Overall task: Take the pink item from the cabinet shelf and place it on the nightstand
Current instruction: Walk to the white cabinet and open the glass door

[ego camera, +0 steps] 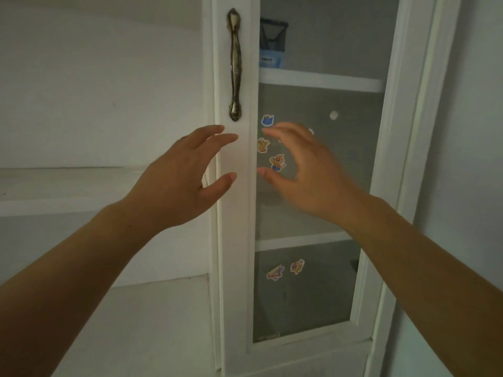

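1. Glass cabinet door (313, 186) stands closed beyond both hands, so it presumably must open first
2. Left hand (185, 175) and right hand (304, 170): fingers spread, empty, flanking the door stile
3. Brass handle (235, 66) just above them, untouched
4. Pink item: not visible
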`<action>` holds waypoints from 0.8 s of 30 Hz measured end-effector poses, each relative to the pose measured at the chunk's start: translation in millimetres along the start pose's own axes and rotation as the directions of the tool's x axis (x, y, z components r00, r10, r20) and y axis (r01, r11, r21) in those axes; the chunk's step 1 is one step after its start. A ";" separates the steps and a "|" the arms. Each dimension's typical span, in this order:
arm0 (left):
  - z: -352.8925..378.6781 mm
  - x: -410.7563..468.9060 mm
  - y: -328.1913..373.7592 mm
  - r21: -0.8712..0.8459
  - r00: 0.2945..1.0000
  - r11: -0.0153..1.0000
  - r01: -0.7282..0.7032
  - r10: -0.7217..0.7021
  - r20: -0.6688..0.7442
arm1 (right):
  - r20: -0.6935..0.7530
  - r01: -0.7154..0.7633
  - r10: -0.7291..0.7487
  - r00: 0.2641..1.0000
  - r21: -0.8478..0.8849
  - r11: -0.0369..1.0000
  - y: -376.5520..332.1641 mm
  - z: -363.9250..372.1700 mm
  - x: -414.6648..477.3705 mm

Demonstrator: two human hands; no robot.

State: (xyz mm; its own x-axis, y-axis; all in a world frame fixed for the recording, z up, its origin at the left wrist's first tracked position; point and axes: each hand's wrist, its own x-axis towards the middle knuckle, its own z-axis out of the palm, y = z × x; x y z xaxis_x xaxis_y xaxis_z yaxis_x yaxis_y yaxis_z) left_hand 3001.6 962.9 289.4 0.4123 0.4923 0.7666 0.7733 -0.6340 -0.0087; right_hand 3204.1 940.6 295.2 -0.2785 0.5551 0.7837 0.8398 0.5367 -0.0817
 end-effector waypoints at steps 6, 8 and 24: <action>-2.0 24.8 -26.0 -0.055 0.991 0.997 -0.045 0.038 -0.127 | -0.066 -0.021 0.020 0.998 -0.003 1.000 -17.2 5.1 34.1; -1.8 32.6 -33.6 -0.101 0.989 0.994 -0.053 0.038 -0.141 | -0.095 -0.021 0.018 0.995 -0.033 0.999 -23.2 6.5 43.5; 23.6 103.4 -99.6 -0.348 0.923 0.886 -0.306 0.186 -0.337 | -0.389 -0.186 0.111 0.914 -0.162 0.969 -50.9 30.6 102.0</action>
State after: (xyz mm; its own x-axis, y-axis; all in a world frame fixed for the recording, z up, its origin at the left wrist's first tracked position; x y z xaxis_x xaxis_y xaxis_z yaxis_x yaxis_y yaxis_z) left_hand 2978.5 1091.1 354.4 0.3621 0.1355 0.9222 0.3912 -0.9201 -0.0185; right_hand 3118.6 989.3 360.5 0.0194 0.3196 0.9473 0.9410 0.3143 -0.1254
